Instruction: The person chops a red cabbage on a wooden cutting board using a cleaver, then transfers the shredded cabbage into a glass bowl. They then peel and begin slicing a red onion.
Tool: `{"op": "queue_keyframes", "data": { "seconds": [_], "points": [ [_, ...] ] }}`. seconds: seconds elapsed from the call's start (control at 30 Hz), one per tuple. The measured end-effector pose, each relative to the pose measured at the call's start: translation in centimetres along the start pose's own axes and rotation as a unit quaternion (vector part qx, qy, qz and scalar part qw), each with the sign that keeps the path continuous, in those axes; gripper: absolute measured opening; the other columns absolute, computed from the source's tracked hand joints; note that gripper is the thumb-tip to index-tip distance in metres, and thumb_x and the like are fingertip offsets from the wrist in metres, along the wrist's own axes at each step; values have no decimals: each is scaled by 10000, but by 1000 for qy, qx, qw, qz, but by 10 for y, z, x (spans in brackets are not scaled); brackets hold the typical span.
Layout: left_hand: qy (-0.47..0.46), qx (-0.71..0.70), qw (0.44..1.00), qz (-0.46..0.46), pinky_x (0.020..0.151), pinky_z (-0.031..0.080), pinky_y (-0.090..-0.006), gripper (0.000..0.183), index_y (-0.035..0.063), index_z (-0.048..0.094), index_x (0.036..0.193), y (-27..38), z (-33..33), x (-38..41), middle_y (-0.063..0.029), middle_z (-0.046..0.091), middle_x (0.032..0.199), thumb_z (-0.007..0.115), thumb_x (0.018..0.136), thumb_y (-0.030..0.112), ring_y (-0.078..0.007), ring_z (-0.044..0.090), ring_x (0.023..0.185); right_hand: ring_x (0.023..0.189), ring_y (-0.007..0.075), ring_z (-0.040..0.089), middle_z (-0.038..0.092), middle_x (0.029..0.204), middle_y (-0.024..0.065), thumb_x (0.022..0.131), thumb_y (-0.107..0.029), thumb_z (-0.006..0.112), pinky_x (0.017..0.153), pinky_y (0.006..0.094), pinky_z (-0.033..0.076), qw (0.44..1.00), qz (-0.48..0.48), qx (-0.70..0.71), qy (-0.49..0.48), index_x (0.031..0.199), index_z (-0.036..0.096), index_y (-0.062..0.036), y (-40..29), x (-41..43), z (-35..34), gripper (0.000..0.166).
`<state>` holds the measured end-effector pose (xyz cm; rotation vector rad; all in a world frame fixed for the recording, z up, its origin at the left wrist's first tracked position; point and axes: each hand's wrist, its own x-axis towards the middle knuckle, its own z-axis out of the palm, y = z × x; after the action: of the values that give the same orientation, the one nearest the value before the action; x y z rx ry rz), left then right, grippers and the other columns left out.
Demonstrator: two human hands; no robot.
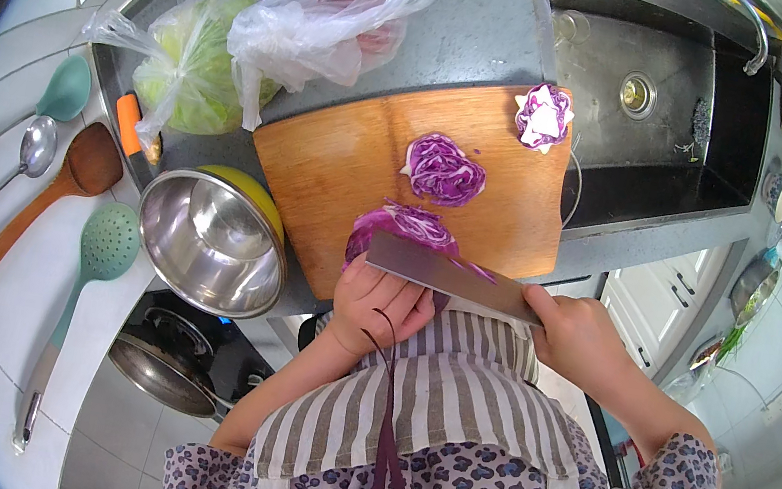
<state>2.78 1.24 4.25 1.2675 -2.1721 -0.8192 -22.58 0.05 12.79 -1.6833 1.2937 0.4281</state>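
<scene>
My right hand [577, 341] grips the handle of a broad-bladed kitchen knife [443, 274]. Its blade lies across the near side of a cut piece of red cabbage [393, 228], with thin purple shreds clinging to it. Fingers bent, my left hand [381, 308] holds the cabbage just below the blade; the blade hides part of the fingertips. Both are at the near edge of a wooden cutting board [340, 176]. A flat-cut cabbage slice [445, 169] rests mid-board, and a cabbage stem end [545, 118] sits at the far right corner.
A steel bowl [213, 241] stands left of the board, near a frying pan [167, 374]. Behind it are a bagged green cabbage [191, 82] and another plastic bag [317, 28]. The sink [618, 43] adjoins the board's right side. Utensils, including a wooden spatula [94, 158], hang at left.
</scene>
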Motion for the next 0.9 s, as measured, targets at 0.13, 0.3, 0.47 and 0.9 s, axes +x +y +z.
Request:
{"op": "queue_keyframes", "data": {
  "seconds": [0.13,0.3,0.47,0.9],
  "points": [
    [-9,-8,1000,2,884,490,-407,238,64,714,876,-2,-1,0,-64,680,958,699,642,105,-239,640,911,574,351,624,609,614,154,742,-73,578,521,446,502,1000,-9,2,1,937,490,-48,-6,15,0,215],
    [-3,-21,1000,14,895,486,-397,285,50,702,921,-4,-1,2,-65,673,970,690,641,103,-236,633,929,587,362,633,613,621,170,758,-70,571,529,457,510,1000,-26,10,15,934,494,-42,-9,32,7,195],
    [2,-10,1000,15,894,489,-385,308,45,698,950,-4,1,1,-72,663,1019,680,647,101,-234,617,983,599,370,637,615,628,184,764,-73,575,536,466,510,999,-33,21,32,953,500,-39,-16,56,16,206],
    [26,-3,1000,16,850,506,-371,275,43,694,943,0,4,2,-78,655,1018,672,674,90,-238,628,932,644,400,633,619,651,200,745,-59,583,580,488,506,1000,0,19,19,964,518,-44,8,51,30,230]
  ]
}}
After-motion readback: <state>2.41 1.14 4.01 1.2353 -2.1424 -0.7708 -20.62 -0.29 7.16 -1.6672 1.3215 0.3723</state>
